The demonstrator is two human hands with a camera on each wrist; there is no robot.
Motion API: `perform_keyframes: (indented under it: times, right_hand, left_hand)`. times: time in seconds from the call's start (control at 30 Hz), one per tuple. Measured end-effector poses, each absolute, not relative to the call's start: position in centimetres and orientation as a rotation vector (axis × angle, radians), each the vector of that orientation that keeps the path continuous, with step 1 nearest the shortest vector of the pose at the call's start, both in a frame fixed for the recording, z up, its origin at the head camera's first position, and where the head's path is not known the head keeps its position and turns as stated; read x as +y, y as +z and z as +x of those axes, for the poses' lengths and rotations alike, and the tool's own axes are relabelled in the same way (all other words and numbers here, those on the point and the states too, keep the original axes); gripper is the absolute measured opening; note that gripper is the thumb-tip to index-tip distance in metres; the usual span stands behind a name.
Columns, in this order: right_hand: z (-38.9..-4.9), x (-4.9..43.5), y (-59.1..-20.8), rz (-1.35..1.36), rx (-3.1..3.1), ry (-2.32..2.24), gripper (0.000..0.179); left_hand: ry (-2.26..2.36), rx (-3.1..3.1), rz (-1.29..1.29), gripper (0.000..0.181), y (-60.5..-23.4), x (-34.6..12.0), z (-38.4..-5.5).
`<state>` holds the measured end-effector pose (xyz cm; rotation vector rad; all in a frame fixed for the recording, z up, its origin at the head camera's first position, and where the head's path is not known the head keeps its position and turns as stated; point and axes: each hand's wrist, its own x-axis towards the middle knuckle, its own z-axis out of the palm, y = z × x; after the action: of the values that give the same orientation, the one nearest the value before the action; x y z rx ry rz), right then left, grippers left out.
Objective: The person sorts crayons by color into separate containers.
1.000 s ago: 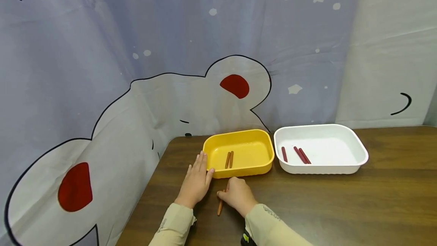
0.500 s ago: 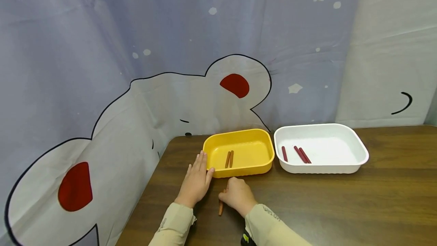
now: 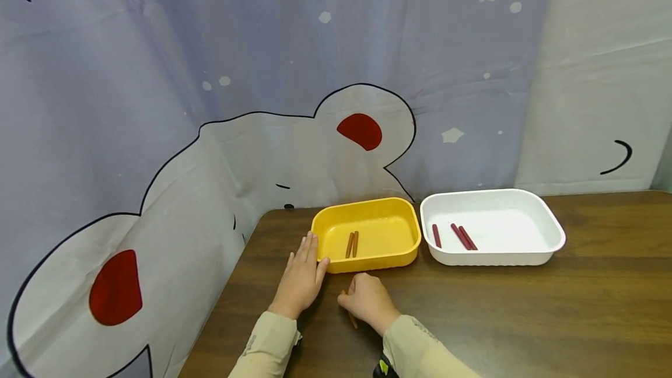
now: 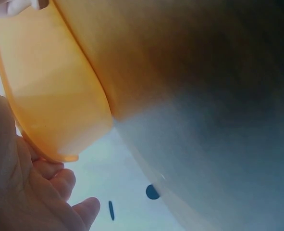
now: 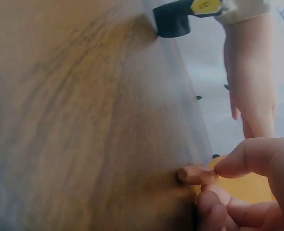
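Observation:
My left hand [image 3: 299, 282] rests with straight fingers against the left side of the yellow tray [image 3: 388, 235]. In the left wrist view its fingers lie along the tray's outer wall [image 4: 60, 101]. Two orange-brown sticks [image 3: 352, 244] lie side by side inside that tray. Just in front of the tray, my right hand [image 3: 369, 301] pinches another orange-brown stick [image 3: 353, 320] between thumb and fingers. The right wrist view shows one blunt end of this stick [image 5: 193, 175] poking out close to the tabletop; the fingers hide the rest.
A white tray [image 3: 514, 226] stands right of the yellow one, with a single dark red stick [image 3: 437, 236] and a dark red pair [image 3: 464, 237] in its left part. Both trays sit near the back of the wooden table [image 3: 504, 319], before a printed curtain [image 3: 262, 45].
The lower end of the pinched stick has swung to the right, and my right hand has shifted slightly right. My left hand keeps its place on the yellow tray.

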<state>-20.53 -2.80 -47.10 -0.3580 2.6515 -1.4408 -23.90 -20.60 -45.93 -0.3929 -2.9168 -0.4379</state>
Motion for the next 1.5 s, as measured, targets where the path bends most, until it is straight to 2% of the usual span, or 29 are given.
perform_keyframes:
  times: [0.23,0.4,0.6,0.83,1.2,1.5]
  right_hand:
    - [-20.3,-1.9,-47.3,-0.344,2.553,-1.626,0.018]
    - [-20.2,-1.3,-47.3,-0.310,2.419,-1.782,0.011]
    - [-20.2,-0.5,-47.2,-0.237,2.091,-2.039,0.011]
    - [-20.8,1.2,-46.2,-0.227,1.883,-2.123,0.026]
    - [-22.6,3.6,-43.1,-0.304,1.893,-2.118,0.028]
    - [-25.3,4.6,-42.1,-0.257,1.975,-2.124,0.027]
  left_hand:
    - [-0.444,-2.925,-0.385,0.066,-45.9,-20.7,-23.9]
    - [-0.443,-2.906,-0.406,0.064,-45.8,-20.7,-23.8]
    - [-0.437,-2.897,-0.414,0.065,-45.8,-20.6,-23.7]
    - [-0.431,-2.896,-0.412,0.065,-46.0,-20.7,-23.8]
    - [-0.428,-2.888,-0.429,0.065,-46.1,-20.7,-24.0]
    - [-0.436,-2.880,-0.442,0.065,-46.1,-20.8,-23.9]
